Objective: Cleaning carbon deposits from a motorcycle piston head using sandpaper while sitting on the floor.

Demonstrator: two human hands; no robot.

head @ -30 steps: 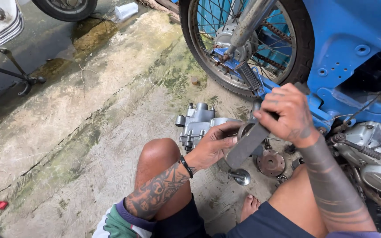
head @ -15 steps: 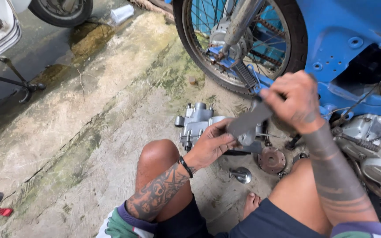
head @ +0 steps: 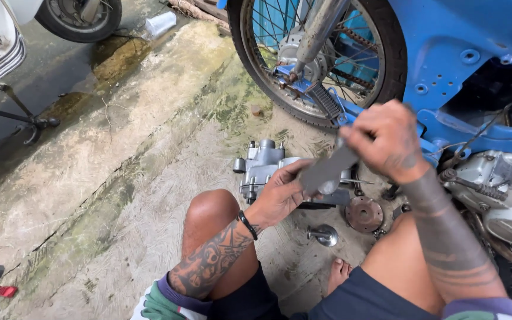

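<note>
Head view shows a flat grey metal bar (head: pixel 327 172) held between both hands above the concrete floor (head: pixel 120 178), in front of the person's knees. Right hand (head: pixel 386 139) is closed in a fist around the upper end of the bar; left hand (head: pixel 282 192) grips the lower end, fingers curled under it and thumb on top. The bar slants up from the left grip to the right grip.

Just below and behind the left hand's grip sits a silver engine part (head: pixel 262 166) on the floor, partly hidden by the hand. Under the bar, nearer the person, lie a round rusty brown disc (head: pixel 364 214) and, just left of it, a small shiny metal piece (head: pixel 325 234). A bare foot (head: pixel 340 272) rests close below these.

Beyond the right hand stands a blue motorbike (head: pixel 463 47), its spoked wheel (head: pixel 321 59) behind the grip and its exposed engine (head: pixel 505 189) to the right of the forearm. Well away to the left, another wheel (head: pixel 78 18) and a kickstand (head: pixel 19 115) show at the edge.
</note>
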